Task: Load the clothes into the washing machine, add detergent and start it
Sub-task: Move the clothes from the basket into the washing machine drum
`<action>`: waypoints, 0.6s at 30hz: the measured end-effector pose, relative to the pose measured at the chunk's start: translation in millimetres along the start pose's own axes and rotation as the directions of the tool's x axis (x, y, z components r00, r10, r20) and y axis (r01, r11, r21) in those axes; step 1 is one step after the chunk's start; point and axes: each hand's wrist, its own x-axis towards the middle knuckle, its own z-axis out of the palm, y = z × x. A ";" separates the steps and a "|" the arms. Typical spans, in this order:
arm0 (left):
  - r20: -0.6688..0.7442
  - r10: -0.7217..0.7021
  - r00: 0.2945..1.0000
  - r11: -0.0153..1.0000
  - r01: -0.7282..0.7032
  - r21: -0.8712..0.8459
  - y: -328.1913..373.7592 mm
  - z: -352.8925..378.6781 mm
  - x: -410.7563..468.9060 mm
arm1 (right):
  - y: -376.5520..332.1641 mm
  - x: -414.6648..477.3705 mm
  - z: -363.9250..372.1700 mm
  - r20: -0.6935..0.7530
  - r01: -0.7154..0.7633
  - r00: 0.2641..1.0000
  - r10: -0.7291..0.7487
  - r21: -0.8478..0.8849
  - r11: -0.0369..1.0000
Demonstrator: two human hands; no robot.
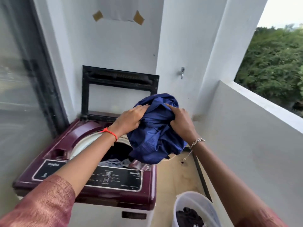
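Observation:
A maroon top-loading washing machine (78, 133) stands in the corner with its lid (118, 79) raised against the wall. Inside the drum (118, 153) lie dark and grey clothes. A bunched dark blue garment (155, 133) hangs above the drum's right edge. My left hand (131, 118) grips its left side and my right hand (180, 120) grips its right side. The control panel (114, 177) runs along the machine's front.
A white bucket (188, 203) with dark clothes stands on the floor to the right of the machine. A low balcony wall (246, 128) runs along the right. A glass sliding door (24, 79) lies to the left. A tap (182, 72) sticks out of the back wall.

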 end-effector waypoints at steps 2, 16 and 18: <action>-0.002 -0.044 0.999 0.999 0.044 0.030 -23.8 -10.4 -15.4 | -19.7 11.4 19.7 0.023 0.034 0.999 -0.034 0.012 0.999; 0.134 -0.124 0.983 0.990 0.113 0.087 -206.1 17.5 -74.7 | -90.7 77.4 198.9 0.185 0.044 0.981 -0.051 0.041 0.998; 0.177 -0.102 0.979 0.993 0.091 0.071 -229.3 31.6 -79.2 | -93.5 82.9 220.4 0.208 0.013 0.978 -0.013 0.003 1.000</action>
